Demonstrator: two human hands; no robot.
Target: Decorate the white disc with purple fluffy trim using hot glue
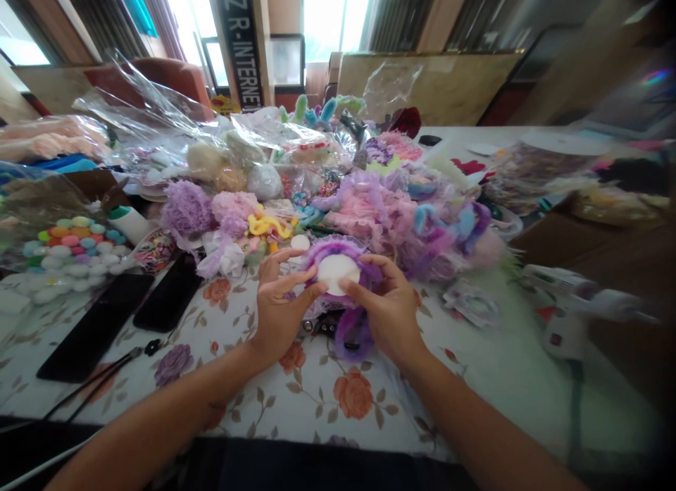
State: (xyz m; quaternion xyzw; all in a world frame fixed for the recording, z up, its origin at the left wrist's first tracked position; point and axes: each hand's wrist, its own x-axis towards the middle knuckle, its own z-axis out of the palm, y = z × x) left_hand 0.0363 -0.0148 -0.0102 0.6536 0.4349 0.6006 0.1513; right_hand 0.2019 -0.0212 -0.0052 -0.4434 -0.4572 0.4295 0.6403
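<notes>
Flowered cloth covers the table (327,399), and heaps of pastel fluff, pom-poms and clear plastic bags crowd its far half. Near the middle, both hands hold a purple fluffy piece (351,329) just above the cloth, with a white round pad (336,273) on its top. The left hand (279,304) grips the piece from the left, fingers curled behind it and thumb pressed on the pad's edge. The right hand (388,311) grips it from the right, thumb also on the pad. Two black phones (132,311) lie to the left, a white glue gun (573,301) to the right.
</notes>
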